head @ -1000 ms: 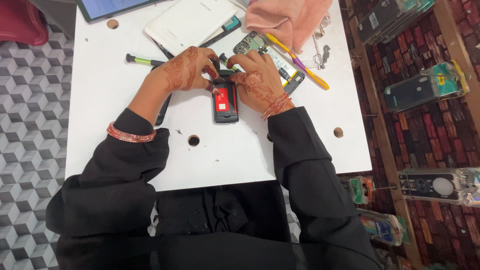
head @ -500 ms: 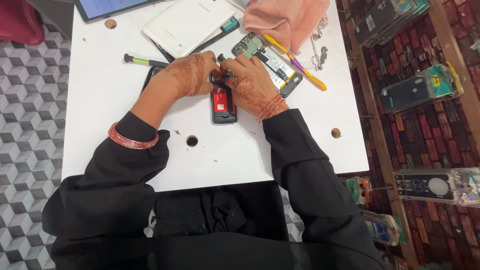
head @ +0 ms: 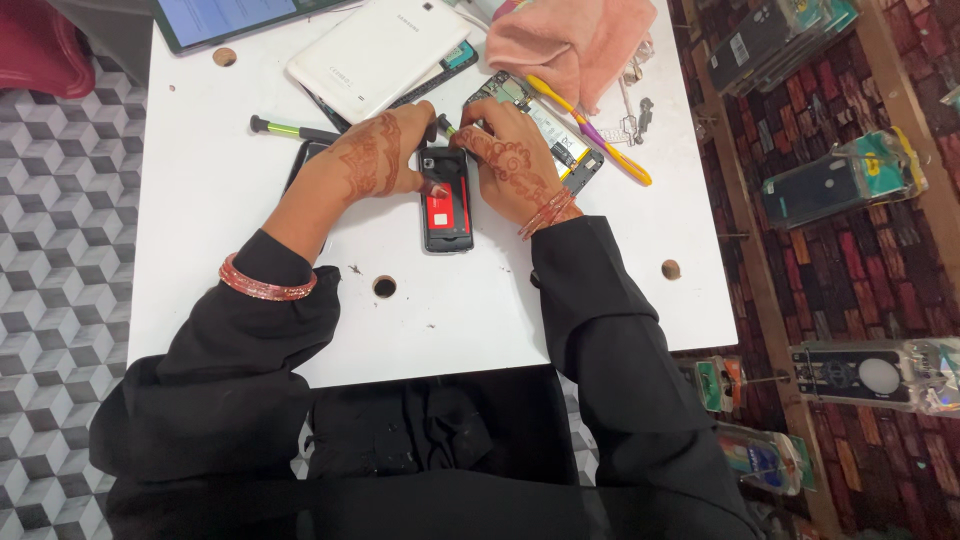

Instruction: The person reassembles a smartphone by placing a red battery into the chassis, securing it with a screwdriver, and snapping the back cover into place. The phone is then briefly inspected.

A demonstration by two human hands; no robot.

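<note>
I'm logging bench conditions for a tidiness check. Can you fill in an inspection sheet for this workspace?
Surface: white table with round holes, mostly bare near the person.
Job's things: opened phone lying flat, red part showing inside.
Clutter: white tablet, pink cloth, yellow tool, green-tipped screwdriver, bare phone board, a dark case partly under the left wrist.
Grippers: left hand and right hand both on the phone's top end; a tool tip shows between them, holder unclear.
Cables: nothing seen.
Surroundings: patterned tile floor on the left, packaged phone cases hanging on the right.
</note>
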